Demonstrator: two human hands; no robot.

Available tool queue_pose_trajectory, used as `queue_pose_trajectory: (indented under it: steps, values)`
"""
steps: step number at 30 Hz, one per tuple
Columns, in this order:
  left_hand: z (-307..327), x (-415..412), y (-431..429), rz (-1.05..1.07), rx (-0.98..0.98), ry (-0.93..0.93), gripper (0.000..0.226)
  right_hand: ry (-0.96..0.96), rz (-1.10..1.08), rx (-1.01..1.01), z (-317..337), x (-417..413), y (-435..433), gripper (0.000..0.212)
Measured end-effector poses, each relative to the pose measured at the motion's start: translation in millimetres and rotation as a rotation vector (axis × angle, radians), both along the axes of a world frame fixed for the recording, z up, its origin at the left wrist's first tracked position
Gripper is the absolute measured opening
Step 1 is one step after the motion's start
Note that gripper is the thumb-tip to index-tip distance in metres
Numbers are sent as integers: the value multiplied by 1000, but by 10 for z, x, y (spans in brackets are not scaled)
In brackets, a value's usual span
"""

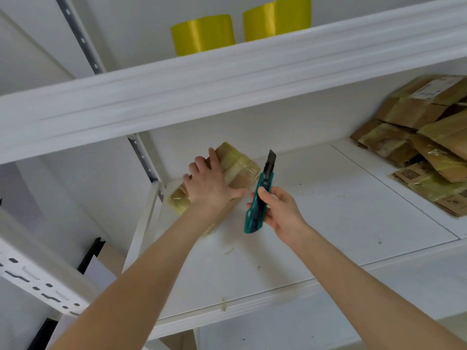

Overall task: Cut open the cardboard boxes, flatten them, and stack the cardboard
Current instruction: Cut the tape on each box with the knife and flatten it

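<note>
A small cardboard box [238,164] wrapped in yellowish tape lies on the white shelf board [328,218], near its left end. My left hand [209,185] rests flat on top of the box, fingers spread and thumb pointing right. My right hand [278,210] grips a green utility knife [260,198] just right of the box. The knife's dark blade is extended and points up and away, not touching the box.
A pile of flattened, taped cardboard [424,140] lies at the shelf's right end. Two yellow tape rolls [202,34] stand on the shelf above. A slotted metal upright [145,160] rises behind the box at the left.
</note>
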State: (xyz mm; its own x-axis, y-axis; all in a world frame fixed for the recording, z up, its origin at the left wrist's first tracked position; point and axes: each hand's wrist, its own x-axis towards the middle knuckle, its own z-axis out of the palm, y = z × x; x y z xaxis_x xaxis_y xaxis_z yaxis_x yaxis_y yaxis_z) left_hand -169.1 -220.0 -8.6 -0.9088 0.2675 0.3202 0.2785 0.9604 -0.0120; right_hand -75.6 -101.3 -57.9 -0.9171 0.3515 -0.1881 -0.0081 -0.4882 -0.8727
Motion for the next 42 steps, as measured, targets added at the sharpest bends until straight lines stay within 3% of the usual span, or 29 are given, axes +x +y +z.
queue_pose_trajectory:
  steps: [2, 5, 11, 15, 19, 23, 35, 42]
  values:
    - [35, 38, 21, -12, 128, -29, 123, -3, -22, 13, 106, -129, -73, 15]
    - [143, -56, -163, -93, 351, -27, 94, -53, -93, 242, 182, -301, -7, 15]
    - [268, -234, -451, -140, 517, -59, 63, -20, -32, 677, 395, -641, 42, 16]
    - [184, -260, -445, -192, 616, -42, 54, -38, -95, 914, 413, -584, 114, 19]
    - [154, -278, -378, -160, 636, -40, 44, 24, -233, 1187, 412, -226, 164, 39]
    - [153, -299, -340, -175, 613, -7, 43, 33, -197, 1458, 432, 9, 72, 47]
    - [169, -291, -340, -184, 576, -15, 43, -58, -79, 1845, 664, -105, -78, 45]
    - [177, -274, -341, -192, 553, -5, 43, -84, -30, 1852, 616, -11, -120, 43]
